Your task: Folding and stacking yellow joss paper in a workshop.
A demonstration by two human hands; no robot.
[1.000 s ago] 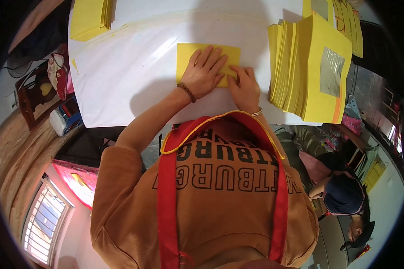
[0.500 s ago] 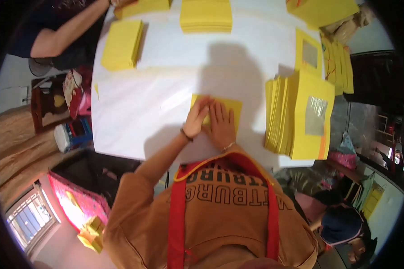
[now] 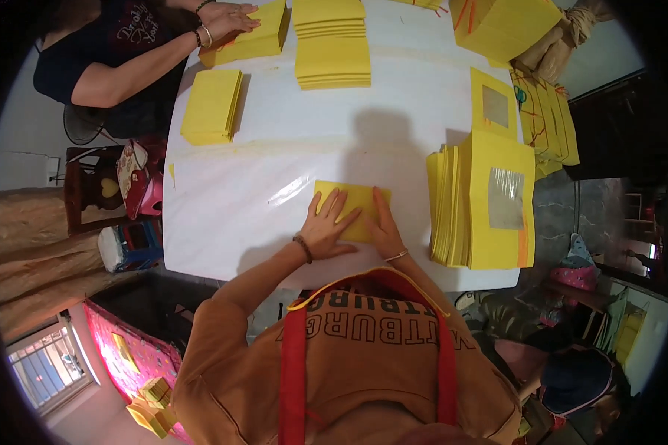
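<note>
Across the table (image 3: pixel 215 215), head view: my left hand (image 3: pixel 325 230) rests spread on the yellow paper (image 3: pixel 362 226); my right hand (image 3: pixel 384 228), fingers straight, touches its right side. Neither clasps it; paper lies flat, partly beneath and between both.

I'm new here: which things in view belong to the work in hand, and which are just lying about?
In the work:
yellow piece, touched by left hand and right hand
white table beneath
yellow row at right, probably

Just lying about, it seems:
stool
pink cloth
brown bundle
</note>
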